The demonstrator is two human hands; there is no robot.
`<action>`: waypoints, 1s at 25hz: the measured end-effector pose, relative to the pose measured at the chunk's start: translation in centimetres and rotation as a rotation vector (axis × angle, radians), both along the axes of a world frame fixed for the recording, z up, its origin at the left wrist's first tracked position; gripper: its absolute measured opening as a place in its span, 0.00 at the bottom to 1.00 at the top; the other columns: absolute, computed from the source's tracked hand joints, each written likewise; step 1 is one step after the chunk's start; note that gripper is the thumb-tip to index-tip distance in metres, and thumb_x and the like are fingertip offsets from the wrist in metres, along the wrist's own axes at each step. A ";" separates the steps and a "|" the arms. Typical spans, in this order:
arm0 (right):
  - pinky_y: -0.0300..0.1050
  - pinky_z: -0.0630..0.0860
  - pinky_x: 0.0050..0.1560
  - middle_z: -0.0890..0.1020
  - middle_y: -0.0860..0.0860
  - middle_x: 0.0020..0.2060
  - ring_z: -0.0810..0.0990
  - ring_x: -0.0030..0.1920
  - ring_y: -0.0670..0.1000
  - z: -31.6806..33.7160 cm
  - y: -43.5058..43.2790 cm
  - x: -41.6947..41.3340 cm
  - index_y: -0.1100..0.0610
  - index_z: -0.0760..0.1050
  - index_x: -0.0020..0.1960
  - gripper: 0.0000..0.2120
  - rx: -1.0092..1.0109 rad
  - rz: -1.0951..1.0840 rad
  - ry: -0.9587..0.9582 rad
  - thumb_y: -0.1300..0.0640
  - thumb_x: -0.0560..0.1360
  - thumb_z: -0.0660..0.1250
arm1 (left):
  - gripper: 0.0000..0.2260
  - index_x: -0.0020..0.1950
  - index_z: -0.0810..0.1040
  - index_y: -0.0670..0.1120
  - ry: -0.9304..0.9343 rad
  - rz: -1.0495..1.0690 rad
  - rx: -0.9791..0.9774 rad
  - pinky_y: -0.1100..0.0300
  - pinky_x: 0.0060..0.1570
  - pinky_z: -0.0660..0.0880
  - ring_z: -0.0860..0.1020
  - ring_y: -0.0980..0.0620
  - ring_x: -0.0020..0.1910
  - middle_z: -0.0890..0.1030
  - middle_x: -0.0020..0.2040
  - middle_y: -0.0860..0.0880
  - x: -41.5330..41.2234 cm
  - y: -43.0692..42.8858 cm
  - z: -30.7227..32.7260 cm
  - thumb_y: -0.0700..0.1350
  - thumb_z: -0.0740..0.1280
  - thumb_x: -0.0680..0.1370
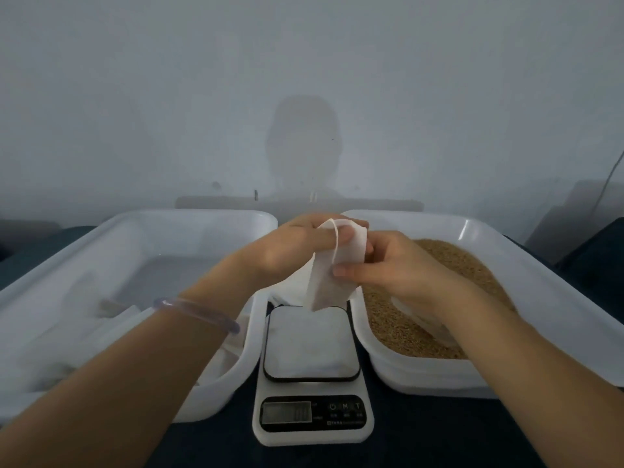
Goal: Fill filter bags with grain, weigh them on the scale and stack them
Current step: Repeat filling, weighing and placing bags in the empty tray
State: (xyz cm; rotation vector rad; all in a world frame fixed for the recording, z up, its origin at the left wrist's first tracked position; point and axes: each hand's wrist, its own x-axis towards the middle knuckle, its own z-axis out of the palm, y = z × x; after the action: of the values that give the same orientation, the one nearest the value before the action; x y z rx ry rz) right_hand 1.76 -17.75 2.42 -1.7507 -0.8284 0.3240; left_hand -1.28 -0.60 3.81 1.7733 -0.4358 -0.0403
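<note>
Two hands met over the far end of the scale [311,346], both on one empty white filter bag [324,282]. Left hand [293,244] gripped the bag's top, thumb pressed across the mouth and fingers curled behind it; a white drawstring loop [335,239] hung over the thumb. Right hand [388,265] pinched the bag's right edge, thumb in front, fingers bent behind. Bag hung limp and flat, lower corner just above the scale's platform, not touching as far as I could tell. Platform was bare. Scale display [287,412] was lit but the reading was too blurred to read. White tray [189,216] just left of the scale held a loose pile of white bags [101,336] at its near end. White tray [435,376] just right of the scale held brown grain [456,265], with a whitish object [422,315] partly sunk in it under the right forearm, too blurred to name. Clear purple bangle [199,312] sat on the left wrist, left of the scale. More white material [287,292] lay just beyond the scale's platform, couldn't tell what
</note>
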 end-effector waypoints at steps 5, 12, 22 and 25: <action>0.49 0.78 0.43 0.85 0.52 0.39 0.83 0.41 0.52 -2.2 3.0 0.7 0.55 0.82 0.44 0.08 -0.177 -0.180 -0.251 0.55 0.67 0.76 | 0.16 0.50 0.75 0.50 -0.074 0.287 0.588 0.68 0.39 0.70 0.75 0.60 0.41 0.78 0.46 0.54 -0.5 2.6 -1.5 0.52 0.76 0.68; 0.36 0.60 0.30 0.71 0.46 0.25 0.69 0.29 0.45 -3.8 3.1 0.8 0.52 0.70 0.29 0.15 -0.646 -0.079 -0.498 0.46 0.68 0.70 | 0.15 0.32 0.67 0.49 -0.190 0.188 1.176 0.60 0.38 0.59 0.73 0.49 0.41 0.69 0.31 0.54 0.0 2.8 -4.8 0.51 0.70 0.73; 0.46 0.58 0.44 0.69 0.44 0.26 0.65 0.31 0.42 -3.6 4.9 1.2 0.47 0.66 0.27 0.19 -0.953 -0.085 -0.634 0.45 0.70 0.71 | 0.16 0.30 0.68 0.52 -0.135 0.183 1.401 0.55 0.67 0.57 0.75 0.52 0.45 0.70 0.32 0.56 1.3 2.2 -5.9 0.54 0.66 0.75; 0.46 0.55 0.44 0.71 0.44 0.28 0.66 0.32 0.42 -4.3 5.2 1.7 0.48 0.72 0.31 0.14 -0.945 -0.082 -0.645 0.44 0.69 0.71 | 0.15 0.31 0.69 0.52 -0.114 0.161 1.421 0.54 0.65 0.57 0.75 0.51 0.45 0.71 0.32 0.55 1.5 2.3 -6.0 0.55 0.66 0.74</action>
State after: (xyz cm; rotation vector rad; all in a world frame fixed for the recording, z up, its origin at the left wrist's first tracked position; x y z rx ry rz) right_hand 3.47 -12.59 -1.84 -2.8504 -1.1513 0.0750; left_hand 0.27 1.72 -2.16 3.2162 -0.3441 -0.1642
